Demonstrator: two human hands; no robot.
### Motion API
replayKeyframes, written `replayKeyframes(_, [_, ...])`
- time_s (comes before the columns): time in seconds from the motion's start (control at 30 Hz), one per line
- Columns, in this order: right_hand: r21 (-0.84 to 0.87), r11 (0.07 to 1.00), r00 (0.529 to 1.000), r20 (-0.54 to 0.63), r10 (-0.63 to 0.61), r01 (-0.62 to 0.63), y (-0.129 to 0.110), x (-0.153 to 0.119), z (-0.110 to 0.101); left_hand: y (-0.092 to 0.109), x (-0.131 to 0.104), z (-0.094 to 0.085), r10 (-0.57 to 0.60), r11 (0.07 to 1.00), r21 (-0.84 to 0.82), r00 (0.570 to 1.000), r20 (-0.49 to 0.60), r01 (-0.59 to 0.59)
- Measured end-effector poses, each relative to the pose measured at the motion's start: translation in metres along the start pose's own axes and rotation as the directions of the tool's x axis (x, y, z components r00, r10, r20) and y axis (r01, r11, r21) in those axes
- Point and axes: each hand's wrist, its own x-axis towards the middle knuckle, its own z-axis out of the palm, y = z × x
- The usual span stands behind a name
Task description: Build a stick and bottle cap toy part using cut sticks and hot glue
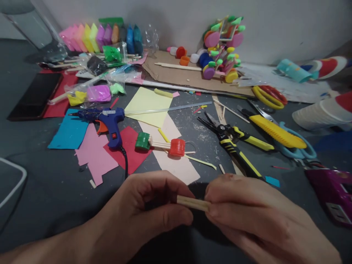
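Note:
A short pair of pale wooden sticks, lying side by side, spans the gap between my two hands. My right hand pinches their right end between thumb and fingers. Around the left end, my left hand is curled, thumb below and fingers behind the sticks. Just beyond the hands lies a small piece made of wooden sticks with a green bottle cap at one end and a red bottle cap at the other. It rests partly on pale pink paper.
A blue glue gun with a clear glue stick lies left of centre. Black-yellow pliers, a yellow utility knife and scissors lie at right. Behind stand colourful clay packs and a bottle-cap model on cardboard.

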Motion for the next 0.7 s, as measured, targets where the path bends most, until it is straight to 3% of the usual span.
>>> replayKeyframes(0.13, [-0.043,0.998,0.999,0.016,-0.041,0.042,0.002,0.001,0.006,-0.004,0.0,-0.001,0.049,0.999,-0.016,0.998,-0.035,-0.05])
replayKeyframes(0.3, [-0.052,0.998,0.999,0.004,-0.046,0.046,0.007,0.004,0.014,-0.009,-0.003,-0.005,0.222,0.919,0.356,0.969,-0.106,-0.171])
replayKeyframes(0.37, [-0.077,0.994,0.996,-0.026,-0.084,0.082,0.007,0.002,0.015,-0.01,-0.004,-0.005,0.245,0.886,0.428,0.964,-0.107,-0.178])
replayKeyframes(0.7, [-0.189,0.982,1.0,-0.007,0.024,-0.024,0.001,-0.001,0.006,-0.009,-0.004,-0.006,0.322,0.86,0.439,0.944,-0.068,-0.262])
